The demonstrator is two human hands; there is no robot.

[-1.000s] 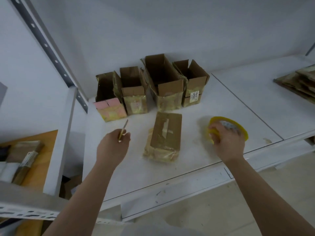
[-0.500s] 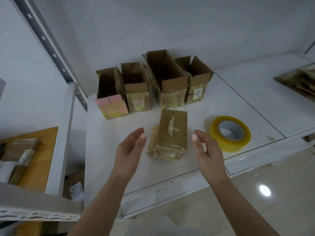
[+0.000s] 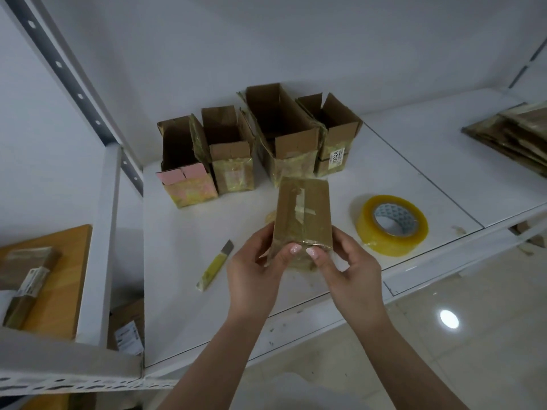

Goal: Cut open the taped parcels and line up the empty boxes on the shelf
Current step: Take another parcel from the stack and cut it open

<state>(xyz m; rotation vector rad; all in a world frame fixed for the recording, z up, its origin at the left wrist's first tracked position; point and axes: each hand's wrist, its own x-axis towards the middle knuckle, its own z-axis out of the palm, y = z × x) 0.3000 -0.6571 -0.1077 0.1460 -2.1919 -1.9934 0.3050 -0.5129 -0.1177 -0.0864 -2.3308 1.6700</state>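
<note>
Brown tape-wrapped cardboard parcel (image 3: 302, 216), flat a moment ago, now tilts up near the shelf's (image 3: 183, 315) front edge, your left hand (image 3: 254, 276) and right hand (image 3: 347, 275) clasping it; the yellow-handled knife (image 3: 214, 266) lies released, so cutting waits.

left hand (image 3: 254, 270) + right hand (image 3: 349, 273): were apart, now gripping taped parcel (image 3: 302, 214) | parcel: near end raised

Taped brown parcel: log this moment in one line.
taped brown cardboard parcel: held, unopened | left hand, right hand: gripping | yellow utility knife: on white shelf
</note>
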